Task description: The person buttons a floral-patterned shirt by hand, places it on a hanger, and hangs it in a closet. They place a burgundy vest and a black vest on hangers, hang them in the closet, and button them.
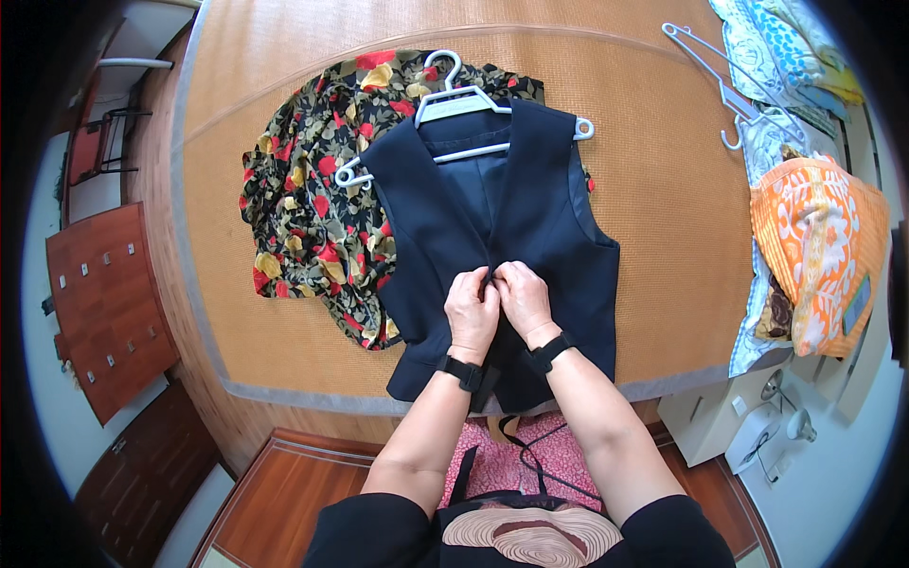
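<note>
vest (563, 213) partly hidden by fingers (467, 286), mat (682, 237) cropped

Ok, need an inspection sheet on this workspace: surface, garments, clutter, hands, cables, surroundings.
Surface: tan woven mat with a grey border.
Job's things: dark vest on a pale hanger, ends poking out at the armholes; floral garment partly underneath.
Clutter: spare hanger and orange patterned cloth, right side.
Hands: left hand and right hand together, pinching the vest's front; exact fingertip contact partly hidden.
Cables: thin dark cord over pink fabric, near the person's body.
Surroundings: reddish-brown cabinet, left.
</note>
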### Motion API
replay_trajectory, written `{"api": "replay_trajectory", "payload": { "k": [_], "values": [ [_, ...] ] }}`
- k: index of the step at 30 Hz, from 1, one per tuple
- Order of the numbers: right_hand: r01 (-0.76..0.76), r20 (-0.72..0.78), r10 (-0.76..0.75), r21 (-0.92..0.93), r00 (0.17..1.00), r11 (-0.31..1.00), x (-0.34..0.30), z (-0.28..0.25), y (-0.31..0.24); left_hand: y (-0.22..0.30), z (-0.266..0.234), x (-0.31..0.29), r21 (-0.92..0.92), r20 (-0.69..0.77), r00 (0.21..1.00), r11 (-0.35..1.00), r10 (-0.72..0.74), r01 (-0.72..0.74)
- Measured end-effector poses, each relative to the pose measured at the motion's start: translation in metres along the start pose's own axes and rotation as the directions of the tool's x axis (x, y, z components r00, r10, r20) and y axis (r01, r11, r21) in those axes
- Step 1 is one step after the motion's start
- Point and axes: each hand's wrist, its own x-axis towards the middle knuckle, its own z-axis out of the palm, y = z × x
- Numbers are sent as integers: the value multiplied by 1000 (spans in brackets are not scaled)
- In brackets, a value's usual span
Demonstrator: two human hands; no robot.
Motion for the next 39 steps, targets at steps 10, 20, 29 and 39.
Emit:
{"api": "replay_trajectory", "payload": {
  "k": [10,20,29,39],
  "values": [
    [-20,-59,25,78,998,997,5,2,4,-12,-4,7,4,175,985,1000,-3,2],
    [-57,-29,65,222,997,973,13,-1,4,-25,-13,30,-76,280,956,995,83,-64],
    [-456,201,412,487,889,745,14,8,14,-33,-6,37,-101,399,907,977,-134,189],
    [-450,99,456,440,884,777,16,13,8,-29,-3,37,-42,376,919,989,-116,141]
  ]
}}
